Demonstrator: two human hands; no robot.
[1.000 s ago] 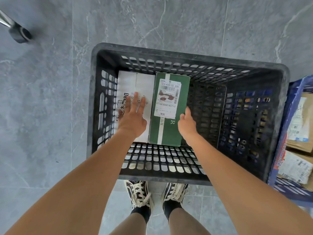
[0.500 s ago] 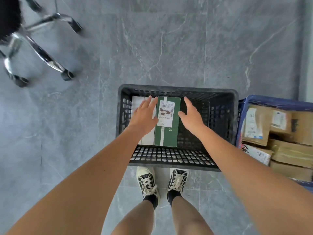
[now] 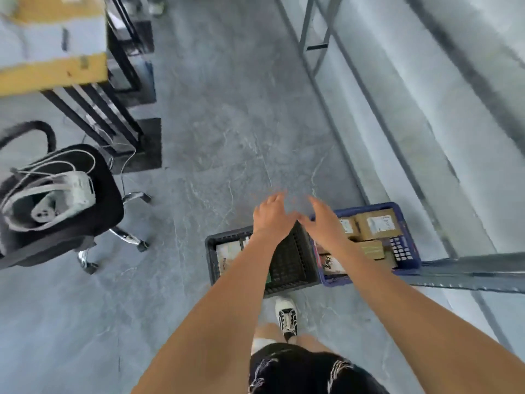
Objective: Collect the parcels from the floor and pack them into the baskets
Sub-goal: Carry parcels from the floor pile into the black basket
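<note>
Both of my hands have come up out of the black basket (image 3: 295, 263) since half a second ago, and the view has swung wide over the room. Nearest me, one laced sneaker (image 3: 287, 315) stands on the grey marbled floor (image 3: 227, 137) just short of the basket. My left hand (image 3: 270, 214) and right hand (image 3: 321, 220) hover above the far rim, fingers loosely spread and holding nothing. Inside the slotted plastic basket, the white parcel (image 3: 227, 250) lies against the left wall; my left forearm hides most of the rest. Touching its right side sits the blue basket (image 3: 403, 251), full of brown cardboard parcels (image 3: 379, 224) with white labels. Off to the left, a black office chair (image 3: 56, 211) carries a white device with cables. Beyond stands a black-framed worktop (image 3: 56, 72).
</note>
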